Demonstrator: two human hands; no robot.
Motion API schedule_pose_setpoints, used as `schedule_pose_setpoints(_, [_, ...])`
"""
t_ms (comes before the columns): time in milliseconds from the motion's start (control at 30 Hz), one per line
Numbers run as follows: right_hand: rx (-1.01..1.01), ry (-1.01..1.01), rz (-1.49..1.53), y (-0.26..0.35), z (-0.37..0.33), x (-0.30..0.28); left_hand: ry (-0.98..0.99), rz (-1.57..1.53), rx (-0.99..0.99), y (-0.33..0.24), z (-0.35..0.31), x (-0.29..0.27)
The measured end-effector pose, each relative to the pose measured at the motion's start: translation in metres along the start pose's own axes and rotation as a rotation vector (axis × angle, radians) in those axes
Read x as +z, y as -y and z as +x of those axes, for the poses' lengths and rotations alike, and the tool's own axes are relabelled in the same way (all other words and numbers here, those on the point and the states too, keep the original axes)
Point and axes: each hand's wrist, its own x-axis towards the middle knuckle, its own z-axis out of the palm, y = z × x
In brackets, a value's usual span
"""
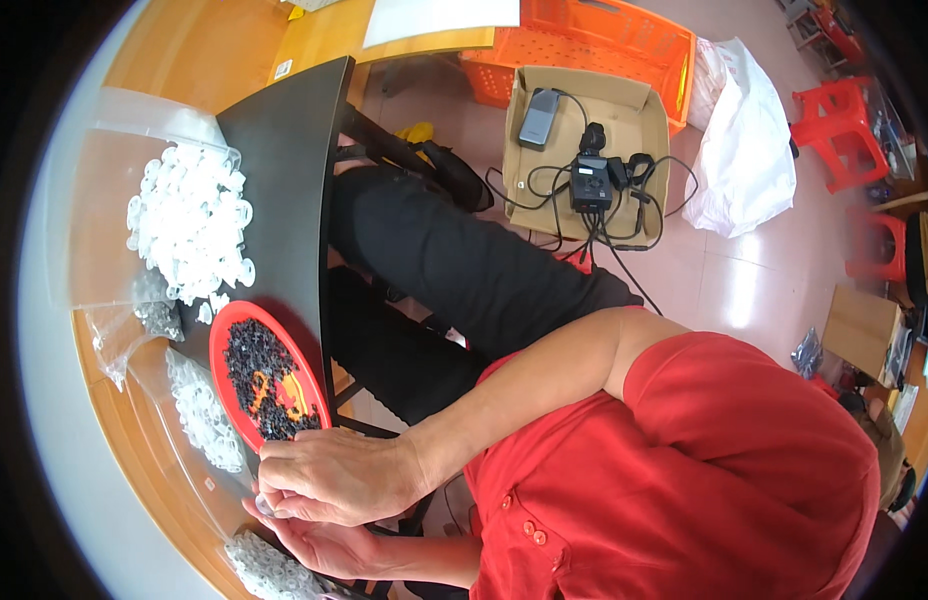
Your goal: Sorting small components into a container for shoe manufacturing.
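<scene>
My right hand (339, 475), the upper one in the picture, is closed with its fingertips bent down over the fingers of my left hand (329, 545). At the fingertips of both shows a small clear plastic piece (265, 506), pinched by my left hand. Whatever sits between my right fingers is hidden. Just beyond my hands is a red plate (221, 365) with a yellow pattern, strewn with small black parts (256, 362). Farther off, white translucent plastic pieces (194, 220) are heaped in a clear plastic tray (89, 200).
The plate stands on a dark tabletop (294, 190). Bags of clear pieces (204, 415) and another pile (269, 565) lie along a wooden surface. A cardboard box (634, 110) holds cabled devices on the floor, by an orange crate (614, 50), a white sack (749, 150) and red stools (834, 125).
</scene>
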Motion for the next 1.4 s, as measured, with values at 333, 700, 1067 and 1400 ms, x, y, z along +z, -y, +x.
schedule_pose_setpoints(333, [-0.019, 0.034, -0.043, 0.004, -0.009, 0.006, -0.056, -0.007, 0.035, -0.003, -0.011, -0.003])
schedule_pose_setpoints(700, [-0.061, -0.001, -0.098, 0.009, -0.012, 0.007, 0.039, -0.146, 0.021, -0.006, -0.005, -0.008])
schedule_pose_setpoints(1067, [-0.06, 0.117, -0.137, 0.013, -0.019, 0.022, 0.033, -0.138, 0.09, -0.019, -0.021, -0.026])
schedule_pose_setpoints(1400, [-0.067, 0.084, -0.08, 0.006, -0.024, 0.035, 0.036, -0.191, 0.097, -0.024, -0.027, -0.034])
